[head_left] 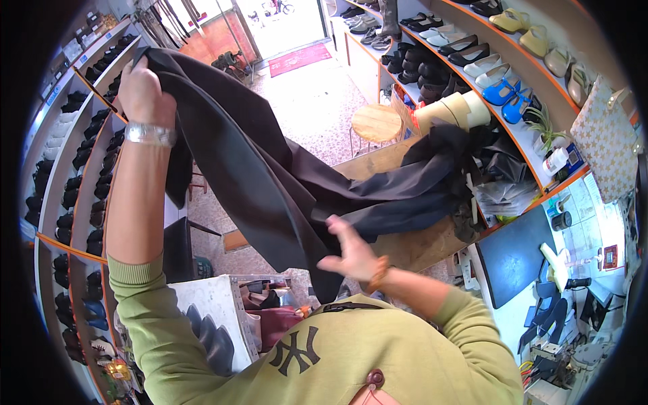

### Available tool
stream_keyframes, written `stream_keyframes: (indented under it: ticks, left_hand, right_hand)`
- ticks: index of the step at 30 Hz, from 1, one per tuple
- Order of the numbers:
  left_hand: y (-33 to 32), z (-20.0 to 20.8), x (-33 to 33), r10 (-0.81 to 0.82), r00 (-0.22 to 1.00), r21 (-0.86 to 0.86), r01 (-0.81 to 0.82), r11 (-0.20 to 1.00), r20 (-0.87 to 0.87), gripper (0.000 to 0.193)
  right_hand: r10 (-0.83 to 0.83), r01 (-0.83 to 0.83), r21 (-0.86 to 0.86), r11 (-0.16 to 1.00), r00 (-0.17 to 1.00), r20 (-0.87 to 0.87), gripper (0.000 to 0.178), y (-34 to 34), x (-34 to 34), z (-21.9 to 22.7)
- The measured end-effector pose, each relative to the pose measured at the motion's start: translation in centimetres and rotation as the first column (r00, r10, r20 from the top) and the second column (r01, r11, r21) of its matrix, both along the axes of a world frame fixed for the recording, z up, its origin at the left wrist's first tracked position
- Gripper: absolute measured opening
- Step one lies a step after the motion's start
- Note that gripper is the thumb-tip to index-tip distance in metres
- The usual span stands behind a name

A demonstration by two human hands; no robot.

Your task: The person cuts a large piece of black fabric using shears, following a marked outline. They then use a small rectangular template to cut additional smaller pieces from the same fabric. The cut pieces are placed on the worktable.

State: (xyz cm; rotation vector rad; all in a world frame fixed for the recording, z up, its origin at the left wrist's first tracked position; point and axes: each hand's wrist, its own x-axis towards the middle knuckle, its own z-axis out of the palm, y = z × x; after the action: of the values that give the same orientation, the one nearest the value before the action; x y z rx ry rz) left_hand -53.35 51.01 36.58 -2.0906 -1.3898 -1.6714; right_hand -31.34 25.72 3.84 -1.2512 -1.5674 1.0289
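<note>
A large dark sheet (pixel 243 155), which looks like leather or thick cloth, hangs in long folds in front of me. My left hand (pixel 143 98) is raised at the upper left and closed around one end of it. From there the sheet slopes down to the middle, and its other end lies bunched over a wooden workbench (pixel 422 253) at the right. Close to my chest, my right hand (pixel 351 253) has its fingers spread beside the lower folds; whether it touches them I cannot tell.
Shoe shelves line the left wall (pixel 74 169) and the right wall (pixel 472 61). A round wooden stool (pixel 376 123) stands beyond the bench, near beige rolls (pixel 445 113). A dark mat (pixel 516 256) lies at the right. A white cabinet (pixel 209 297) stands low at the left.
</note>
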Motion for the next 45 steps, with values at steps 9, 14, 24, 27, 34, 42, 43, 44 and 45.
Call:
stream_keyframes:
  ticks: [9, 14, 24, 27, 34, 42, 43, 44, 45]
  left_hand:
    - [-1.6, 4.7, 10.1, 0.657, 0.309, 0.365, -0.634, 0.682, -0.688, 0.023]
    - [0.8, 5.5, 14.7, 0.654, 0.449, 0.331, -0.606, 0.724, -0.609, 0.023]
    - [5.4, 9.5, 19.3, -0.077, 0.934, -0.139, 0.132, 0.981, 0.348, 0.035]
    - [9.0, 9.7, 14.7, 0.132, 0.97, 0.08, -0.118, 0.99, -0.203, 0.031]
    - [21.9, 5.9, 4.6, 0.477, 0.624, 0.202, -0.46, 0.865, -0.619, 0.023]
    - [25.1, 2.8, 7.5, 0.475, 0.624, 0.166, -0.487, 0.858, -0.62, 0.022]
    - [24.9, 3.2, 8.8, 0.475, 0.649, 0.207, -0.447, 0.87, -0.595, 0.022]
    - [24.7, 3.8, 10.1, 0.477, 0.674, 0.25, -0.411, 0.877, -0.565, 0.022]
    - [24.3, 4.2, 11.2, 0.477, 0.693, 0.293, -0.377, 0.879, -0.54, 0.022]
  right_hand:
    - [-0.105, 0.189, -0.175, 0.966, 0.909, 0.404, 0.11, -0.6, -7.7, -4.1]
    - [-0.434, 0.488, -0.227, 0.843, 0.866, 0.25, 0.116, 2.9, -8.7, -5.7]
    - [-0.757, 0.825, -0.255, 0.505, 0.565, 0.327, 0.062, 9.0, -2.8, -10.7]
    - [-0.856, 0.805, -0.292, 0.516, 0.495, -0.147, 0.028, 9.4, 2.6, -13.3]
    - [-0.832, 0.998, 0.058, -0.015, 0.019, -0.554, 0.016, 1.0, 19.9, 6.8]
    - [-0.586, 0.604, 0.041, 0.796, 0.752, 0.302, 0.093, 6.9, 1.4, 2.0]
    - [-0.537, 0.57, -0.033, 0.821, 0.79, 0.298, 0.104, 8.1, -1.7, -0.3]
    - [-0.567, 0.598, -0.026, 0.801, 0.773, 0.286, 0.107, 9.3, -4.0, -2.1]
    - [-0.584, 0.638, -0.106, 0.763, 0.751, 0.308, 0.11, 10.3, -6.0, -3.7]
